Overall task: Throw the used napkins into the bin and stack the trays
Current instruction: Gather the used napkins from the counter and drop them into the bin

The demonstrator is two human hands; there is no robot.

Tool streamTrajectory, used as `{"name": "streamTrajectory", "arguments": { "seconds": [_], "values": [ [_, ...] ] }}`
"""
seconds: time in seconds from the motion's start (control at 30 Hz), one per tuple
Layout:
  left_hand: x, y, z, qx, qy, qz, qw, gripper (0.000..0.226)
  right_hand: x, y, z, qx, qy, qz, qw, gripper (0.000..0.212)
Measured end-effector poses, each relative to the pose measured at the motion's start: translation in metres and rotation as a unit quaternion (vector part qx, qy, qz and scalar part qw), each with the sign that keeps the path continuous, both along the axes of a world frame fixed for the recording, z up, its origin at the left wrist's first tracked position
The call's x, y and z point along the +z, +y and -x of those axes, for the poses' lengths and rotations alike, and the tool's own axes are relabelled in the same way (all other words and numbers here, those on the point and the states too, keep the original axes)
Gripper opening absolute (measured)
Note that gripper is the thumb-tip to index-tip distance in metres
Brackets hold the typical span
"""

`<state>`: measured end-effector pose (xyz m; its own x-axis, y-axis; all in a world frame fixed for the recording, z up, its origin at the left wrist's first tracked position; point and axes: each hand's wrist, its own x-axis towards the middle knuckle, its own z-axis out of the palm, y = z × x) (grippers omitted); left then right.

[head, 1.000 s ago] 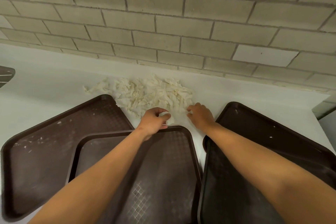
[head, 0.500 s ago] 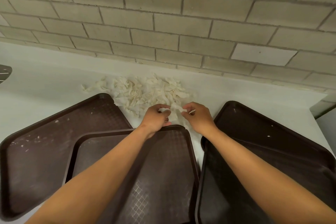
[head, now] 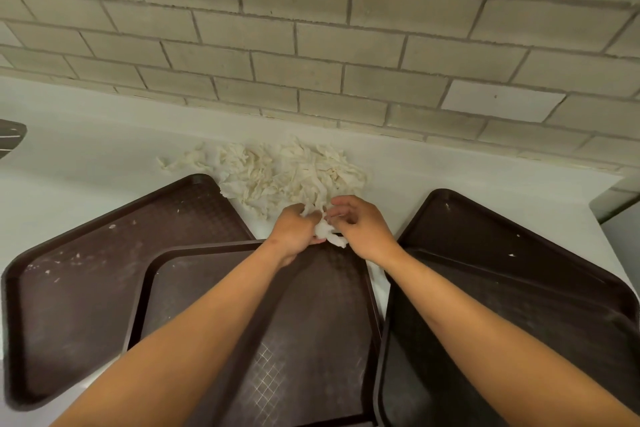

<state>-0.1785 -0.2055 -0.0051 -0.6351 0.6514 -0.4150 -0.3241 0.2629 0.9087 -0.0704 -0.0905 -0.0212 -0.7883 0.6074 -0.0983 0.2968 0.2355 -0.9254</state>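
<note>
Both hands, left hand [head: 298, 231] and right hand [head: 364, 229], pinch one napkin wad [head: 325, 229]; better they scoop the whole napkin pile [head: 284, 174] together.

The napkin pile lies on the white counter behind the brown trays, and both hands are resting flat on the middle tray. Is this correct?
Not quite. In the head view the left hand and right hand are not flat on the middle tray; they are gathering a wad of napkin between them. The napkin pile does lie behind the trays.

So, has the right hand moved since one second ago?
Yes. The right hand has shifted left along the middle tray's far rim, meeting the left hand at the napkin wad.
</note>
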Motion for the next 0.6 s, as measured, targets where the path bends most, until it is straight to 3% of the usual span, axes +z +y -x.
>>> {"name": "streamTrajectory", "arguments": {
  "seconds": [0.13, 0.3, 0.47, 0.6],
  "values": [
    [-0.005, -0.013, 0.013, -0.004, 0.1, 0.048, 0.994, 0.015, 0.007, 0.025, 0.01, -0.008, -0.018, -0.082, 0.996, 0.022],
    [-0.008, -0.03, 0.024, -0.017, 0.101, 0.046, 0.994, 0.024, -0.008, 0.063, 0.022, 0.028, -0.12, -0.204, 0.971, 0.034],
    [-0.012, -0.046, 0.028, -0.019, 0.12, 0.05, 0.991, 0.025, -0.041, 0.066, 0.023, 0.088, -0.226, -0.254, 0.936, 0.044],
    [-0.01, -0.056, 0.03, -0.024, 0.108, 0.049, 0.993, 0.026, -0.052, 0.063, 0.024, 0.048, -0.226, -0.276, 0.933, 0.037]
  ]
}}
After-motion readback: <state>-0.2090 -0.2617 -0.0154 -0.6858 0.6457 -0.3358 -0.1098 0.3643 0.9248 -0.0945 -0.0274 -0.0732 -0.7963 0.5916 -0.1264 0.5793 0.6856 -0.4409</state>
